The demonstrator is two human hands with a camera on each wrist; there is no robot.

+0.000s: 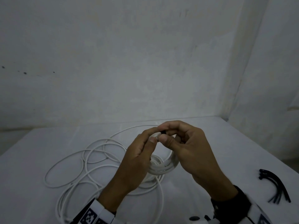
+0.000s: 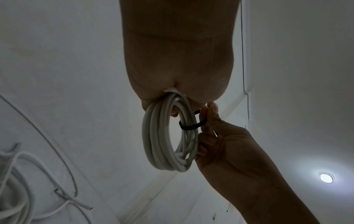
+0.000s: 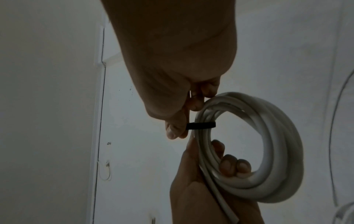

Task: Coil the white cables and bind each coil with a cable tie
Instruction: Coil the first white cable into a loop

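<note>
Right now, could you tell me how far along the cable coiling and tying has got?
One coil is wound and held up off the table by the left hand. A black tie is looped round it, and the right hand pinches it; whether it is fastened cannot be seen. Loose cable lies uncoiled on the table, with spare ties waiting at the right.
</note>
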